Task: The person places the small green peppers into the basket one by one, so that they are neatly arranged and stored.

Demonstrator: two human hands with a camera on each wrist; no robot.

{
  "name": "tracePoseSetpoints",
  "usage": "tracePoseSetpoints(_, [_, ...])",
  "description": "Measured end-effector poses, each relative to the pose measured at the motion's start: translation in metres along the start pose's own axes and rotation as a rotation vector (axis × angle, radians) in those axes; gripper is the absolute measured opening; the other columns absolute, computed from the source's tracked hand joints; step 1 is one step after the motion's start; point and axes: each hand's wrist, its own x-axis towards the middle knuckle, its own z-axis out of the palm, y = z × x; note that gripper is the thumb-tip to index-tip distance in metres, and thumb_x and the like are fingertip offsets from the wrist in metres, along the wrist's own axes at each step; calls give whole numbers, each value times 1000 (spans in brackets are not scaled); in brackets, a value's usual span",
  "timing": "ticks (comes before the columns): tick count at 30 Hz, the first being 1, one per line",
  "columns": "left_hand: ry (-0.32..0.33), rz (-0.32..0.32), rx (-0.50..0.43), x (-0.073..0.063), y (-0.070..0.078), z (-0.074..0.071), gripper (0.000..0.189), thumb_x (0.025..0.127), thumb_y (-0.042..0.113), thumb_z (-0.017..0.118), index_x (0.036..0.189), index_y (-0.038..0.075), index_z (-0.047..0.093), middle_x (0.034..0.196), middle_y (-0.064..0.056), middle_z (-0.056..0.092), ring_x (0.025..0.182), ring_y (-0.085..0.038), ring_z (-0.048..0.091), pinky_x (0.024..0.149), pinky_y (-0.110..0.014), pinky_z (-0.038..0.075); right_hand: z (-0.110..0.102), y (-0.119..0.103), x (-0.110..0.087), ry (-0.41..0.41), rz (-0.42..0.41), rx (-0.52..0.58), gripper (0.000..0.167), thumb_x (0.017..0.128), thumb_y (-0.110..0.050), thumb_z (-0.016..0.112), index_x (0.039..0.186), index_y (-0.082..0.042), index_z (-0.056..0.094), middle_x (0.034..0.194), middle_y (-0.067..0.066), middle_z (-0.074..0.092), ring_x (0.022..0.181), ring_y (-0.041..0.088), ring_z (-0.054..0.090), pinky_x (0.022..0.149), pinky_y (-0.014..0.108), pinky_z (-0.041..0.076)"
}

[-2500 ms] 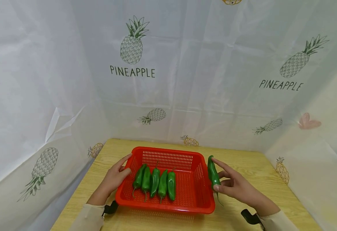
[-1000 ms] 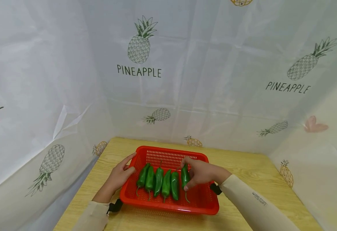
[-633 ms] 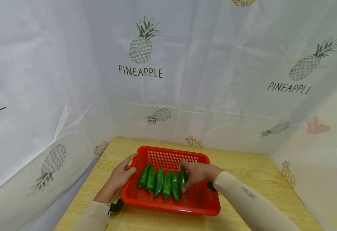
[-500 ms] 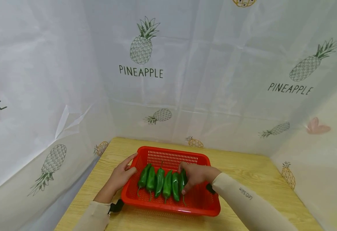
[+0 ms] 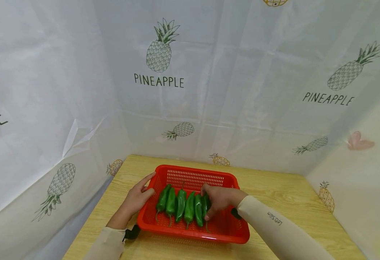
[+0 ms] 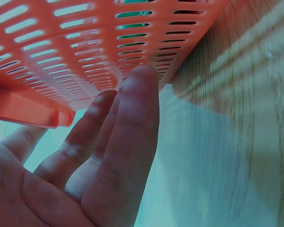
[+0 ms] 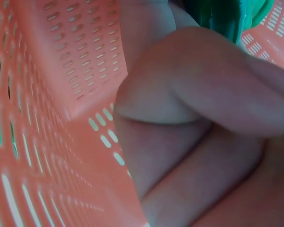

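Observation:
My right hand [image 5: 220,198] reaches into a red slotted plastic basket [image 5: 193,235] and pinches a long green chili pepper [image 5: 204,206], thumb near its stem end and a finger at the far end. It lies at the right end of a row of similar chili peppers [image 5: 189,207], set side by side, with stems pointing various ways. The left hand [image 5: 137,198] holds the basket's left side, thumb over the rim. In the left wrist view, its fingers [image 6: 128,127] lie along the outer wall. Curled fingers [image 7: 189,85] of the right hand hide most of the pepper in the right wrist view.
The basket stands on a wood-grain table [image 5: 271,191]. White sheeting printed with pineapples [image 5: 251,108] hangs behind and at both sides. A black strap [image 5: 132,233] is on the left wrist.
My right hand has carried the chili pepper from outside the basket's right side, over the rim and leftward against the row. The left hand stays at the basket's side.

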Motion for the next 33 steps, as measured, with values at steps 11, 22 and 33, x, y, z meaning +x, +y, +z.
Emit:
tracePoseSetpoints(11, [-21, -12, -20, 3, -4, 0, 69, 98, 12, 61, 161, 38, 45, 125, -19, 71, 85, -30, 76, 65, -45, 65, -1, -3, -3, 9, -3, 8, 70, 75, -31, 98, 125, -15, 52, 108, -1, 59, 98, 17, 56, 90, 39, 52])
tracePoseSetpoints(22, [-25, -11, -19, 3, -5, 0, 69, 98, 12, 61, 160, 39, 46, 123, -20, 71, 85, -29, 75, 66, -45, 65, -2, -1, -3, 19, 20, 14, 67, 76, -30, 98, 125, -17, 54, 104, 0, 60, 91, 17, 56, 84, 38, 52])
tracePoseSetpoints(33, [-29, -9, -29, 3, -3, 0, 69, 98, 11, 61, 160, 37, 46, 125, -22, 70, 86, -29, 75, 67, -45, 65, -4, -2, -6, 29, 29, 11, 62, 76, -30, 97, 122, -18, 57, 100, 2, 63, 81, 17, 60, 76, 36, 53])
